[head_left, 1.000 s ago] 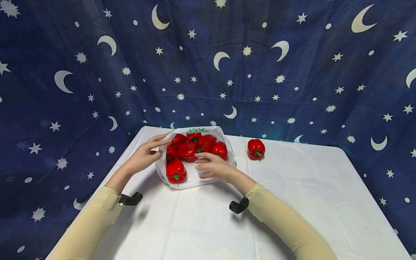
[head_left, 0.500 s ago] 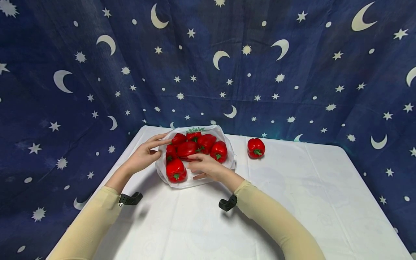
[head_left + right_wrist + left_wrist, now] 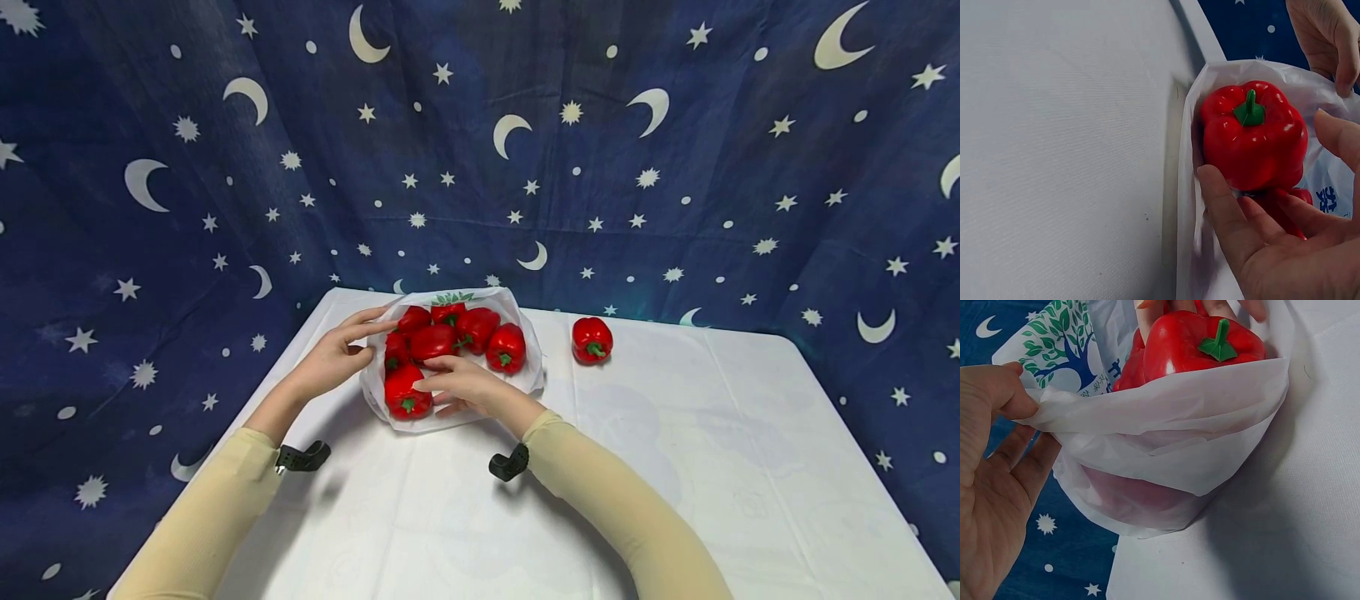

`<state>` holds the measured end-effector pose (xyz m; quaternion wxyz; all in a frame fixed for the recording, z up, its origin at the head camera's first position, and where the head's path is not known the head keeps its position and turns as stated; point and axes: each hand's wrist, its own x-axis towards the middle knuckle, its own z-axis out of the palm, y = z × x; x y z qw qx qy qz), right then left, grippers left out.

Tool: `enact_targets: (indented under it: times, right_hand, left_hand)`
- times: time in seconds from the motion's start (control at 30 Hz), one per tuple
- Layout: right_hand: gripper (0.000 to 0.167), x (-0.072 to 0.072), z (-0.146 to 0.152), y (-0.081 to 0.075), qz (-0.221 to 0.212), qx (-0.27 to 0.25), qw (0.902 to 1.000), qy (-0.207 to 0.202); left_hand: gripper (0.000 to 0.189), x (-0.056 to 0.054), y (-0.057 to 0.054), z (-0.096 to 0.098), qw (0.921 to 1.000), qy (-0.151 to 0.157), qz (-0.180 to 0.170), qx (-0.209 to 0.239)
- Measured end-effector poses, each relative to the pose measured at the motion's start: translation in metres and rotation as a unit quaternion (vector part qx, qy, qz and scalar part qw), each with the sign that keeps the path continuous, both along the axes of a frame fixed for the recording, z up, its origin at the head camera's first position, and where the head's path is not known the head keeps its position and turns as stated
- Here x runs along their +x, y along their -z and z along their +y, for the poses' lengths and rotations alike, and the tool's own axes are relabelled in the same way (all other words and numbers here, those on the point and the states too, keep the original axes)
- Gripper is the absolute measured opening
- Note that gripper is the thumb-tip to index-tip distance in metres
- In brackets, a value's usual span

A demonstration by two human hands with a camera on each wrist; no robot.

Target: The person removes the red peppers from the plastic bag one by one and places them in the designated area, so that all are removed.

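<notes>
A white plastic bag lies with its mouth wide, several red bell peppers inside. My left hand pinches the bag's left rim between thumb and fingers, as the left wrist view shows on the folded plastic. Inside the mouth, my right hand reaches across to the front-left bell pepper. In the right wrist view its spread fingers lie along one side of that bell pepper, while the thumb stands apart from it.
One more red bell pepper sits on the white-covered table, right of the bag. Behind the table hangs a dark blue curtain with moons and stars. A green tree print shows on the bag.
My right hand has moved left inside the bag, from the middle to the front-left bell pepper, uncovering the right-hand one. My left hand has stayed at the rim.
</notes>
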<state>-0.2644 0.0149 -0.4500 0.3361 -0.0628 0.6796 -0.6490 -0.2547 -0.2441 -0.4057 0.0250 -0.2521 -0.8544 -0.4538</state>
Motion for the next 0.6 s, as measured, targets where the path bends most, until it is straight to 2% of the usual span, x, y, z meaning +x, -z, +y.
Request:
enact_targets:
  times: [0.3,0.6]
  right_hand:
    - [0.080,-0.005,-0.008,0.002,0.008,0.033,0.9994,-0.008]
    - [0.083,-0.006,-0.012,0.003,0.016,0.051,0.9983,-0.024]
  left_hand:
    - [0.050,0.001,0.000,0.002,0.9999,-0.013,0.001,-0.010]
    - [0.050,0.002,-0.001,0.000,1.0000,-0.002,-0.001,0.001]
